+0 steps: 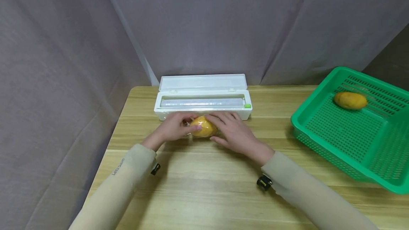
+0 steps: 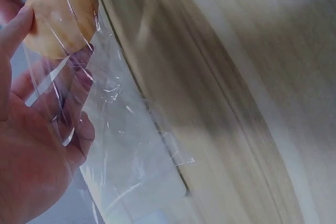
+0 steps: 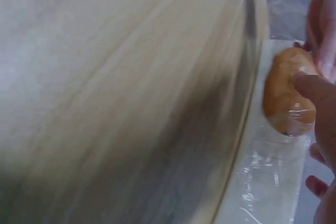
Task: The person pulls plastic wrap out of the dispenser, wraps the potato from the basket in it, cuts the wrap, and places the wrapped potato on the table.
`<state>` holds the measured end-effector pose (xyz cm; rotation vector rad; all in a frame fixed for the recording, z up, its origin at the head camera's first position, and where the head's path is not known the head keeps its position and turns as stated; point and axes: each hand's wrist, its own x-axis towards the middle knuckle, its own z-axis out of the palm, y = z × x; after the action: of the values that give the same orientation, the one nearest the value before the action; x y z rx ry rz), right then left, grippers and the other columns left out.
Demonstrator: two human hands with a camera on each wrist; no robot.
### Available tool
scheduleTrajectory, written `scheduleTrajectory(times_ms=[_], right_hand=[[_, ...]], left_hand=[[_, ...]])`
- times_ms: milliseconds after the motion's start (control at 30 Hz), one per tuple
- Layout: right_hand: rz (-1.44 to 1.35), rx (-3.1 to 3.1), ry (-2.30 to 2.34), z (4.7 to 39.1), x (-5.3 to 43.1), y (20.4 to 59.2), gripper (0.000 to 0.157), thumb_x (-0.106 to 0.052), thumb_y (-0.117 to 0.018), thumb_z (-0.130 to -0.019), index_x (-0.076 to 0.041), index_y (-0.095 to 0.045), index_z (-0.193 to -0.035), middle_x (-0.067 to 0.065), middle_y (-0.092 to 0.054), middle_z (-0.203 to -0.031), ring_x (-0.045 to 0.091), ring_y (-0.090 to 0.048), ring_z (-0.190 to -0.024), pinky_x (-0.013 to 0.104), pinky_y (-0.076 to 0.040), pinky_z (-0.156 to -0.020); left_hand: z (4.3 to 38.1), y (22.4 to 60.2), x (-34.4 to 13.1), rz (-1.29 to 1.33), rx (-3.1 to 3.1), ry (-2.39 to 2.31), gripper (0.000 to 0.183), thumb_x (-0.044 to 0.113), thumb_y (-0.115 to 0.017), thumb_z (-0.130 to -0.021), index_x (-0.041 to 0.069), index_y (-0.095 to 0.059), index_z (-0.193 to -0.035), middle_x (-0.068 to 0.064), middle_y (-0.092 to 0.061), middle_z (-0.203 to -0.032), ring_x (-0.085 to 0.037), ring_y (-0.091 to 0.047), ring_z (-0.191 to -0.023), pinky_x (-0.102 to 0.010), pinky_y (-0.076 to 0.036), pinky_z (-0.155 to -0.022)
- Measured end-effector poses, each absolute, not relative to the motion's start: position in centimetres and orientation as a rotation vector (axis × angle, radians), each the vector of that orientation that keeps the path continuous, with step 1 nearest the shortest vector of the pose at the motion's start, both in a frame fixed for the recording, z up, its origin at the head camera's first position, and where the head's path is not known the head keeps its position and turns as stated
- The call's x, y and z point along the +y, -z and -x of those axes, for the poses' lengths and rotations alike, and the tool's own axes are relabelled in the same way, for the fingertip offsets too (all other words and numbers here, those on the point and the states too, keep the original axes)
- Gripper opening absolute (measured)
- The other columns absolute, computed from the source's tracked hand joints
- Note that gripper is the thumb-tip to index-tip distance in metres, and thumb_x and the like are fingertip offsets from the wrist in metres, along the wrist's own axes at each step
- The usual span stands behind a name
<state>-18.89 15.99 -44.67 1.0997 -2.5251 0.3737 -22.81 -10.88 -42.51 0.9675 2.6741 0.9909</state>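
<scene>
A yellow mango (image 1: 203,127) sits in clear cling film just in front of the white film dispenser (image 1: 158,106). My left hand (image 1: 173,127) holds its left end, the thumb on the near side and the fingers behind. On the right end, my right hand (image 1: 235,135) grips the fruit with curled fingers; in the right wrist view its thumb lies on the mango (image 3: 281,98). Loose cling film (image 2: 123,145) hangs past the mango in the left wrist view, over the left fingers. The dispenser's lid (image 1: 202,82) stands raised, showing the film roll (image 1: 201,102).
A green slotted basket (image 1: 322,144) stands on the right of the wooden table (image 1: 191,194), with another mango (image 1: 350,100) inside it. A small green slider (image 1: 247,105) is on the dispenser's right end. Grey curtains (image 1: 207,27) hang behind and to the left.
</scene>
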Motion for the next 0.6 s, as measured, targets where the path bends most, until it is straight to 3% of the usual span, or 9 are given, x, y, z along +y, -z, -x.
scheduleTrajectory(times_ms=[267, 600], right_hand=[[-1.065, -2.553, -0.398, 20.0, 15.1, 46.3, 0.086, -0.037, -0.089, -0.088, -0.008, -0.048, -0.157, 0.015, -0.059, -0.149, 0.035, -0.056, -0.133, 0.054, -0.043, -0.113], [-1.015, -2.559, -0.464, 20.6, 14.6, 46.5, 0.088, -0.036, -0.096, -0.080, -0.012, -0.053, -0.153, 0.013, -0.063, -0.142, 0.032, -0.060, -0.121, 0.051, -0.047, -0.102]], left_hand=[[22.7, 42.1, -11.0, -0.859, 2.658, -0.990, 0.043, 0.039, -0.072, -0.103, 0.008, -0.071, -0.133, -0.010, -0.077, -0.123, -0.023, -0.074, -0.108, -0.040, -0.062, -0.090], [22.4, 41.1, -10.8, -0.761, 2.737, -0.842, 0.048, 0.048, -0.068, -0.103, 0.010, -0.067, -0.132, -0.009, -0.079, -0.112, -0.021, -0.074, -0.102, -0.043, -0.060, -0.090]])
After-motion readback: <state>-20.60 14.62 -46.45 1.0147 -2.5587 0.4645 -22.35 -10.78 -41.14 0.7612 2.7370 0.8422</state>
